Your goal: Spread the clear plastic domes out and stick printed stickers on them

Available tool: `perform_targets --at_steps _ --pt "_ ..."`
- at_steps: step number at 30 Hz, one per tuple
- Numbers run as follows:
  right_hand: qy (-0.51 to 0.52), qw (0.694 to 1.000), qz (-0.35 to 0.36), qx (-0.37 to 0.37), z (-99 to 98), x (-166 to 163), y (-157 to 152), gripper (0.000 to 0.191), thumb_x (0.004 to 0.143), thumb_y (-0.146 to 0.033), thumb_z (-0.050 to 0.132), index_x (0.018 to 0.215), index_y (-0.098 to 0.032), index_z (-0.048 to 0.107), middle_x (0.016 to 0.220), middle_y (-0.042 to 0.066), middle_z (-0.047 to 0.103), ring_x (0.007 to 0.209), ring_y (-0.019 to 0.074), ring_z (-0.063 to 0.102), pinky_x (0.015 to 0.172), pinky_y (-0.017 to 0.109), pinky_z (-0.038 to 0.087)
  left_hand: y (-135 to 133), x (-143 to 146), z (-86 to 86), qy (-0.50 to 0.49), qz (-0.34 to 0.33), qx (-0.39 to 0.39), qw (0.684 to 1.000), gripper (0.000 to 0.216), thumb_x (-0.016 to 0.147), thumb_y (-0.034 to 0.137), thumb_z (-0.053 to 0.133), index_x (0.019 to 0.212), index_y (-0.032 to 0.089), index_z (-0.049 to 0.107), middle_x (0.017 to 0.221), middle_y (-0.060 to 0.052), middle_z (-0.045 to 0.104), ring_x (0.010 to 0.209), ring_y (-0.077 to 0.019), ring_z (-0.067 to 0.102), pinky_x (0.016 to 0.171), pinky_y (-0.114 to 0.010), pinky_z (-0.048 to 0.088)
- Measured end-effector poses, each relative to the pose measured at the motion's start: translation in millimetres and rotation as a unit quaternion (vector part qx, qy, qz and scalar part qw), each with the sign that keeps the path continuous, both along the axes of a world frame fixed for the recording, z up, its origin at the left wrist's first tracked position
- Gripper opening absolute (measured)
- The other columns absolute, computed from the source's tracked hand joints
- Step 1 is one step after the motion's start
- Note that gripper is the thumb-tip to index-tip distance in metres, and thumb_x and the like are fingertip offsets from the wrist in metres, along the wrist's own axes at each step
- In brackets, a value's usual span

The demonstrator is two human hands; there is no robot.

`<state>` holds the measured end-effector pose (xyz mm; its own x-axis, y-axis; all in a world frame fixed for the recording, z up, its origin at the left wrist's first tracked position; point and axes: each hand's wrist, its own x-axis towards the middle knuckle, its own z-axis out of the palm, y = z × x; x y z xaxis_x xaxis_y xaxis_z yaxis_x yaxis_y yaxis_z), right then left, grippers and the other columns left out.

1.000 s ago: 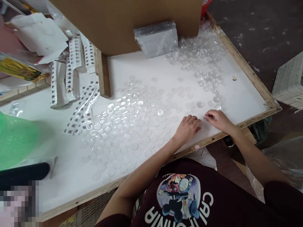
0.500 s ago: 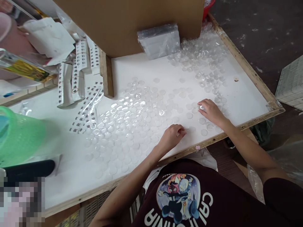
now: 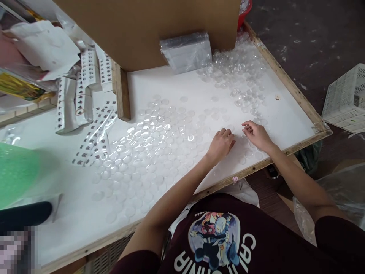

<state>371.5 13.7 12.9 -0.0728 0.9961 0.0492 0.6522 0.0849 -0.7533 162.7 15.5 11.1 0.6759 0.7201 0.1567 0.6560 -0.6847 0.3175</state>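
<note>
Many clear round plastic discs [image 3: 155, 152] lie spread over the white tabletop [image 3: 159, 82], flat and close together on the left. My left hand [image 3: 222, 144] rests low over the discs' right edge, fingers curled down and closed; what is under or in them is hidden. Just to its right, my right hand [image 3: 256, 136] is raised slightly, thumb and fingertips drawn together in a pinch. I cannot make out what sits between them. A few loose discs [image 3: 248, 153] lie below my right hand. Beyond it, a heap of clear domed pieces [image 3: 236, 70] runs to the back corner.
A brown cardboard panel [image 3: 154, 30] stands at the back, with a plastic-wrapped pack [image 3: 188, 53] against it. Sticker sheets [image 3: 95, 133], a wooden block [image 3: 123, 95] and a green basket [image 3: 17, 171] are on the left. A wooden rim [image 3: 288, 87] edges the table; a white crate [image 3: 345, 99] stands right.
My left hand has moved right and farther from me, close to my right hand. The clear disc seen in my right fingertips no longer shows plainly. The view has shifted slightly.
</note>
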Motion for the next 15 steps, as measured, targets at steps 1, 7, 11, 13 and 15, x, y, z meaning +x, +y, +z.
perform_targets --at_steps 1,7,11,13,15 --pt "-0.012 1.000 0.000 0.012 -0.9 1.2 0.3 0.020 0.091 -0.032 0.058 0.107 -0.022 0.066 0.087 0.006 0.073 0.072 0.0205 0.067 0.071 0.036 0.055 -1.7 -2.8 -1.1 -0.005 -0.001 0.003 1.000 0.018 0.099 0.018 0.049 0.093 0.016 0.065 0.103 -0.014 0.065 0.100 -0.0293 0.059 0.083 -0.042 0.049" --pt "-0.067 0.994 0.069 0.046 0.1 3.9 -11.1 0.020 0.090 -0.028 0.061 0.108 -0.022 0.067 0.103 0.008 0.069 0.085 0.0223 0.066 0.079 0.038 0.055 -5.1 -16.1 -4.5 -0.083 0.077 -0.026 0.993 0.025 0.100 0.015 0.042 0.086 0.017 0.064 0.086 -0.010 0.068 0.085 -0.0241 0.061 0.076 -0.038 0.049" --pt "-0.111 0.984 0.133 0.040 -0.1 6.2 -25.4 0.028 0.086 -0.025 0.067 0.114 -0.024 0.065 0.110 0.010 0.065 0.102 0.0280 0.064 0.085 0.043 0.055 4.4 -19.6 -5.2 -0.125 0.175 -0.126 0.968 0.024 0.094 0.015 0.049 0.073 0.019 0.060 0.073 -0.006 0.065 0.068 -0.0195 0.058 0.063 -0.032 0.047" --pt "-0.112 0.983 0.143 0.029 -0.8 8.1 -29.0 0.028 0.086 -0.023 0.066 0.115 -0.024 0.065 0.109 0.009 0.064 0.102 0.0280 0.063 0.084 0.043 0.055 8.0 -22.5 -4.5 -0.135 0.203 -0.128 0.961 0.021 0.092 0.017 0.051 0.074 0.019 0.060 0.073 -0.006 0.065 0.067 -0.0191 0.058 0.061 -0.032 0.046" --pt "-0.101 0.985 0.141 0.024 -0.8 9.4 -28.2 0.027 0.086 -0.023 0.065 0.114 -0.024 0.065 0.107 0.009 0.063 0.097 0.0263 0.064 0.082 0.042 0.055 8.2 -25.0 -3.3 -0.143 0.218 -0.093 0.961 0.013 0.093 0.018 0.052 0.085 0.019 0.063 0.079 -0.007 0.066 0.073 -0.0209 0.061 0.065 -0.033 0.049"
